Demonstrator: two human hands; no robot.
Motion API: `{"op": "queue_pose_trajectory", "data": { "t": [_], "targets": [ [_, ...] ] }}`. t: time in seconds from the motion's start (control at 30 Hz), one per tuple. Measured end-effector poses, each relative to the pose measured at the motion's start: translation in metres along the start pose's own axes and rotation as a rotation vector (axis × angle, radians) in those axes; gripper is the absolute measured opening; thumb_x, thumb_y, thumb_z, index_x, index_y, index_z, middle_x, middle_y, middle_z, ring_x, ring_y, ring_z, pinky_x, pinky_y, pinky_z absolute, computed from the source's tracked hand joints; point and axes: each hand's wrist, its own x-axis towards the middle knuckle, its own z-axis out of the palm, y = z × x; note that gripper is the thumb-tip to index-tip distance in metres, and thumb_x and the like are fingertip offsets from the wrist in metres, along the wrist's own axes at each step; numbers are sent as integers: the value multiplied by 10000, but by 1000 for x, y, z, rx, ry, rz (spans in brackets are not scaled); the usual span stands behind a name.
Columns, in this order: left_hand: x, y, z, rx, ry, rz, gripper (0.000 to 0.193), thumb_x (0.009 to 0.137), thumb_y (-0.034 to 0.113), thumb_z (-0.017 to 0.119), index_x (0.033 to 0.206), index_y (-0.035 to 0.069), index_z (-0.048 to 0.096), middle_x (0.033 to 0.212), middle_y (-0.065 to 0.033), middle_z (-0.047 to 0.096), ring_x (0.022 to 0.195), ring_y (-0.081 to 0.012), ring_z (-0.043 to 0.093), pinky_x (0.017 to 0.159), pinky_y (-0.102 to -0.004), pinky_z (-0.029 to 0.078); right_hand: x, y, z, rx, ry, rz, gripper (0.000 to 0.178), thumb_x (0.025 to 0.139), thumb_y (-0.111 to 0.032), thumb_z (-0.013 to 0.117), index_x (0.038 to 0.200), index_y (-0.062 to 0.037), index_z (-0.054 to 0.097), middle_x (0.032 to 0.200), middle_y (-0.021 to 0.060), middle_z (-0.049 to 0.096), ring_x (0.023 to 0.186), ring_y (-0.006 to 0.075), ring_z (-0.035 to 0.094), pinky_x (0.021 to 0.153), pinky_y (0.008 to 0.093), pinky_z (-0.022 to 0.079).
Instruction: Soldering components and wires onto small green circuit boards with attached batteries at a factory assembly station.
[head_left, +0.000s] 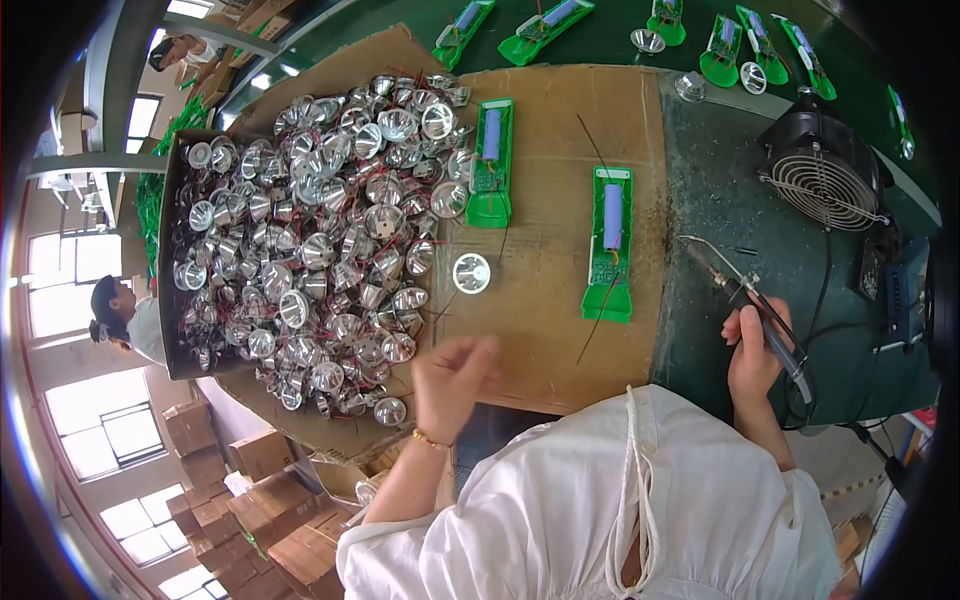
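My right hand (752,352) grips a soldering iron (745,295) whose tip points up and left over the dark green mat. My left hand (452,382) hovers blurred above the near edge of the cardboard sheet (560,130), fingers loosely curled; whether it holds anything I cannot tell. It is nearest to the heap of silver reflector cups with red and black wires (320,240). One single reflector cup (471,272) lies apart on the cardboard. Two green circuit holders with blue cells lie there too, one in the middle (610,245) and one farther back (492,160).
A black fan (822,178) stands at the right on the mat. More green holders (540,28) line the far conveyor. The reflector heap spills out of a dark tray (172,300). Cardboard boxes (250,500) are stacked on the floor at lower left, where another person (125,315) works.
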Motion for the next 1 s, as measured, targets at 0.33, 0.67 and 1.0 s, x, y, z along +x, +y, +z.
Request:
{"op": "queue_pose_trajectory", "data": {
  "t": [0.33,0.67,1.0],
  "targets": [
    [46,-21,18,285,324,706,121,804,52,621,901,1,672,915,-94,636,854,-149,587,703,-248,465,-18,-12,11,-10,-82,-2,203,849,-129,580,950,25,496,675,92,578,550,105,535,498,209,435],
    [37,0,76,330,-51,706,106,705,109,711,785,47,680,770,-76,656,781,-214,592,774,-324,431,-24,-15,20,-164,-413,-151,196,816,-54,597,935,46,477,716,120,601,610,128,578,557,243,482],
    [41,2,90,326,-75,636,101,756,139,679,747,40,669,686,-81,616,705,-239,548,643,-334,437,-22,-14,23,-191,-353,-101,183,798,-43,607,907,44,489,686,108,620,592,115,586,543,247,486]
  ]
}}
